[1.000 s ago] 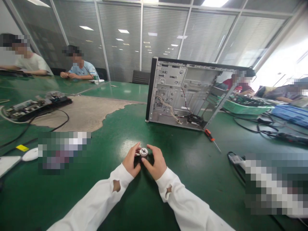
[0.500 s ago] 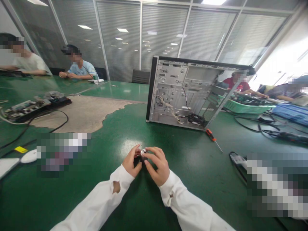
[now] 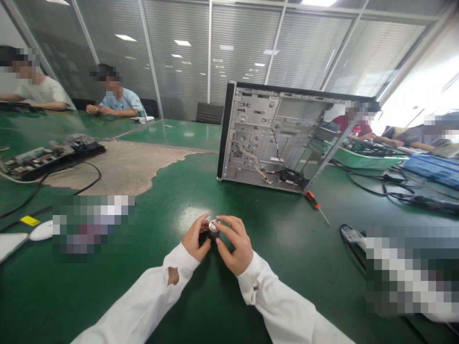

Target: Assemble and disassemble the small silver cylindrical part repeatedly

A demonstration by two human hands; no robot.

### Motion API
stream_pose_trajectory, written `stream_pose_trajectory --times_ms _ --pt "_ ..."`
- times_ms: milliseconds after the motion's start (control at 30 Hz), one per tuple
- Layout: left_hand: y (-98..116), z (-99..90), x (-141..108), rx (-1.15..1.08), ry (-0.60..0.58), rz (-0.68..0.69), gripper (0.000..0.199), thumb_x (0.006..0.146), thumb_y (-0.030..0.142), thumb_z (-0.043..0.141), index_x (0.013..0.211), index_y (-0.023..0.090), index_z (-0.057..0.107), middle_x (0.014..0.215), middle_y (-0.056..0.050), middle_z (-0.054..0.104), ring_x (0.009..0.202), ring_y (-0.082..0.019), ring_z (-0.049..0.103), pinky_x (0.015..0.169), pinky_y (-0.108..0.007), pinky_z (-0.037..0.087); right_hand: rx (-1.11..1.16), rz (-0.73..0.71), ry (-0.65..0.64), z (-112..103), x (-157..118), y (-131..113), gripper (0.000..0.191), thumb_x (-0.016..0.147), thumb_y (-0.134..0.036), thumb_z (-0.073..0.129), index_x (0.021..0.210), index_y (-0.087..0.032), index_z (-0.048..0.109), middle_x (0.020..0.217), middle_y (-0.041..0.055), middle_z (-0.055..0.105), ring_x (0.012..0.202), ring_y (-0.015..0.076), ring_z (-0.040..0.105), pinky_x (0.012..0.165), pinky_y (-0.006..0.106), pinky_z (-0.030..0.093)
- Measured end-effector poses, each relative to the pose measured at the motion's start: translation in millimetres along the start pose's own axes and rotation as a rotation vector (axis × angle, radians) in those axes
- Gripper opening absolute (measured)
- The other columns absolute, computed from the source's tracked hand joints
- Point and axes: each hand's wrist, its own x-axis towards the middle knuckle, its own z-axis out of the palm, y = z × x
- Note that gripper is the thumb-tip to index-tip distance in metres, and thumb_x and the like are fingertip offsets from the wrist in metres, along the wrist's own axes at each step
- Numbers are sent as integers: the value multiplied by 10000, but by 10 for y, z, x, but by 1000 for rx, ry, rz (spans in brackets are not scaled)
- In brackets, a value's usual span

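Between my two hands a small dark cylinder with a pale round top (image 3: 214, 229) stands upright, low over the green table; whether it rests on the surface I cannot tell. My left hand (image 3: 194, 240) curls around its left side, thumb at the front. From the right, my right hand (image 3: 236, 244) grips it, with fingertips at the rim of the top and the thumb lower down. The fingers hide part of its sides. What the cylinder is does not show clearly.
An opened computer case (image 3: 265, 138) stands ahead, a screwdriver (image 3: 315, 203) at its lower right corner. A green basket of parts (image 3: 369, 157) and black cables lie to the right. At left are a circuit board assembly (image 3: 50, 157) and a brown sheet (image 3: 132, 165). Other people sit around the table.
The right index finger has shifted slightly at the cylinder's top, and more of the pale top and dark side shows. Both hands keep hold of it.
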Motion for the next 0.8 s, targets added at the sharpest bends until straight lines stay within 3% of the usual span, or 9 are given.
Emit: stream_pose_trajectory --times_ms 200,400,633,800 --pt "27 -21 4 19 -9 -23 574 617 111 438 1168 151 282 993 -85 501 872 -177 522 765 -346 421 -109 73 4 -122 -77 199 366 678 -134 452 1029 -206 523 1049 60 509 979 201 424 821 381 362" --pt "10 -21 3 8 -13 -18 566 616 103 431 1162 140 287 987 -87 508 861 -171 528 759 -337 425 -246 169 -226 -237 -265 455 248 658 -168 490 880 -221 589 921 38 579 907 201 461 772 379 374" --pt "10 -18 -1 2 2 -16 562 612 105 428 1157 134 292 977 -90 513 850 -172 531 744 -339 429 -331 150 -332 -441 -439 398 304 690 -173 466 973 -245 552 1091 35 518 1009 211 416 824 393 339" --pt "1 -21 6 -1 -6 -35 559 618 109 429 1158 145 289 978 -80 513 858 -164 532 752 -330 432 -338 150 -380 -555 -448 332 308 712 -176 443 1003 -229 530 1106 50 509 1025 200 419 839 381 338"
